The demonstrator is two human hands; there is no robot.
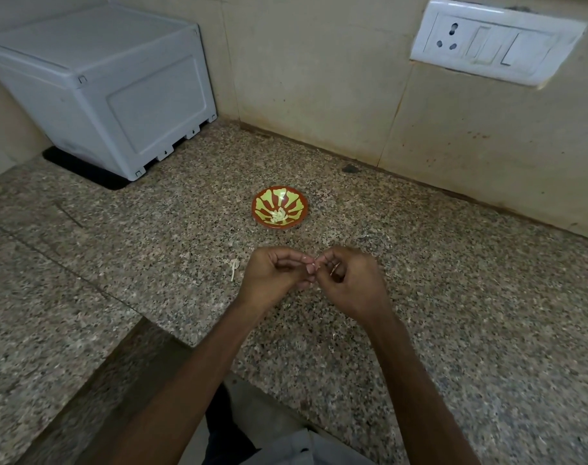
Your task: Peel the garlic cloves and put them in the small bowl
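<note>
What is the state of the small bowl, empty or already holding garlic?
Not empty. The small bowl stands upright on the counter, and a little heap of pale peeled cloves lies at its bottom.

It was a home kitchen: a speckled granite counter (436, 280) bore the small bowl (260, 203), a tiled wall (319, 78) rose behind the bowl, and a switch-and-socket plate (493, 41) sat above-right of it.

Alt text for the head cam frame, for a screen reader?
The left hand and right hand pinch a garlic clove between them over a speckled granite counter. Beyond them sits a small red-and-yellow bowl holding peeled cloves, with a pale garlic scrap lying left of the hands. A grey plastic box and a wall socket are at the back.
</note>
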